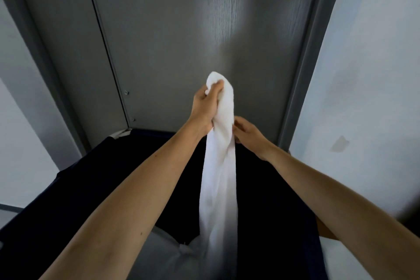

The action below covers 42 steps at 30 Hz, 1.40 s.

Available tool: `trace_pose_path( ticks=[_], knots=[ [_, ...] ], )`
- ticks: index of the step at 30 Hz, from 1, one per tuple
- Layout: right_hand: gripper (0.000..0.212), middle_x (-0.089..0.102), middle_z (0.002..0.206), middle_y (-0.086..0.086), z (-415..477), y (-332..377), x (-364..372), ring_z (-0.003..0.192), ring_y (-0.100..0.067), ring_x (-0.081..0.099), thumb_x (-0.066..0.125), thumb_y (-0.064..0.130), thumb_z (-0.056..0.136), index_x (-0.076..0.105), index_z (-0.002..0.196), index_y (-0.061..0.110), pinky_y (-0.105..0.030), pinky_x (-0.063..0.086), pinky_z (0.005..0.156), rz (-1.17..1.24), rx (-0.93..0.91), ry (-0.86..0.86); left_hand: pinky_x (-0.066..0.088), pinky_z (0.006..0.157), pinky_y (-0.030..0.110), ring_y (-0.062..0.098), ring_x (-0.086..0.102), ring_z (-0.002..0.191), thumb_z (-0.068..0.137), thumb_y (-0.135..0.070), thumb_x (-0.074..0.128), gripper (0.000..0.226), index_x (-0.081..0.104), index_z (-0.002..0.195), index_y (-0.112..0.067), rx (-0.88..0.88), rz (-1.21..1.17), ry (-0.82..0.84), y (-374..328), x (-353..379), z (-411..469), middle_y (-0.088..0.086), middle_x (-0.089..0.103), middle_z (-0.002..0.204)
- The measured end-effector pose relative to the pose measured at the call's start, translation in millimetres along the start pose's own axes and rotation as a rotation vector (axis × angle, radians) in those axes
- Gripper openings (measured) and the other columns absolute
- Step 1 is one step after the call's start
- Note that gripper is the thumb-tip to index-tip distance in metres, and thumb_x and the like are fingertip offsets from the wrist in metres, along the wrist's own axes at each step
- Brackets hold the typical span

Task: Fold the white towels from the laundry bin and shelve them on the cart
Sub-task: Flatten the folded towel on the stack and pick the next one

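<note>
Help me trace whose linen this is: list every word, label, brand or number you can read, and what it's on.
None can be read.
The white towel, held by the left hand and right hand, shows no tag or print.
The pale tab on the laundry bin is too blurred to read.

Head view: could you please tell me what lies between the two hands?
The white towel hangs between them in the head view: the left hand grips its bunched top, and the right hand touches its side lower down.
</note>
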State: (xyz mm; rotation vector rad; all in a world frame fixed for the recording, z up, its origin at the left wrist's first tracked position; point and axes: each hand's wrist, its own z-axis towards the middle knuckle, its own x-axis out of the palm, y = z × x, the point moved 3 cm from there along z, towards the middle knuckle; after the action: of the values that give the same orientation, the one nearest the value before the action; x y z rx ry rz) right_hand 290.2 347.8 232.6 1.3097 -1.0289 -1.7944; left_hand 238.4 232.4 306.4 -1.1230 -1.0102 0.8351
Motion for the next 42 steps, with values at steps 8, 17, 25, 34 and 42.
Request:
trace_pose_path(
  ticks=[8, 17, 25, 34, 42],
  knots=[
    [0.021, 0.06, 0.096, -0.012, 17, 29, 0, 0.085, -0.022, 0.055, 0.044, 0.016, 0.099, 0.061, 0.1, 0.005, -0.033, 0.048, 0.077, 0.284, 0.01, 0.008, 0.054, 0.064, 0.026, 0.016, 0.064, 0.068, 0.092, -0.031, 0.056, 0.02, 0.062, 0.09, -0.012, -0.042, -0.058, 0.152, -6, -13, -3, 0.004, 0.066, 0.077],
    [0.024, 0.062, 0.097, -0.006, -4, -47, 4, 0.093, -0.014, 0.055, 0.053, 0.023, 0.095, 0.067, 0.103, 0.004, -0.025, 0.047, 0.083, -0.039, 0.282, 0.093, 0.056, 0.073, 0.032, 0.024, 0.066, 0.077, 0.088, -0.035, 0.058, 0.028, 0.063, 0.092, -0.007, -0.122, -0.362, -0.027, -18, -53, 22, 0.011, 0.069, 0.083],
    [0.017, 0.059, 0.091, -0.004, 17, -13, -27, 0.093, -0.017, 0.055, 0.048, 0.014, 0.096, 0.063, 0.09, 0.008, -0.019, 0.03, 0.067, -0.492, 0.009, -0.042, 0.034, 0.091, 0.018, 0.014, 0.047, 0.127, 0.074, -0.037, 0.078, 0.079, 0.04, 0.142, -0.024, 0.028, 0.765, 0.054, 53, -76, 12, -0.001, 0.05, 0.137],
    [0.021, 0.051, 0.071, 0.006, 22, 33, -20, 0.063, -0.004, 0.044, 0.056, 0.026, 0.092, 0.056, 0.078, 0.01, -0.015, 0.036, 0.056, -0.116, -0.055, -0.102, 0.049, 0.071, 0.023, 0.007, 0.06, 0.073, 0.09, -0.013, 0.061, 0.008, 0.066, 0.09, -0.02, 0.179, 0.41, 0.286, 43, -20, 4, -0.004, 0.064, 0.078],
    [0.047, 0.051, 0.088, -0.006, -2, -48, -11, 0.083, -0.015, 0.046, 0.055, 0.04, 0.09, 0.06, 0.095, -0.006, -0.029, 0.042, 0.079, -0.016, 0.297, 0.139, 0.048, 0.07, 0.027, 0.01, 0.054, 0.069, 0.095, -0.018, 0.055, 0.023, 0.059, 0.072, -0.02, 0.036, -0.041, -0.075, 28, -27, 15, -0.003, 0.055, 0.071]
  ],
)
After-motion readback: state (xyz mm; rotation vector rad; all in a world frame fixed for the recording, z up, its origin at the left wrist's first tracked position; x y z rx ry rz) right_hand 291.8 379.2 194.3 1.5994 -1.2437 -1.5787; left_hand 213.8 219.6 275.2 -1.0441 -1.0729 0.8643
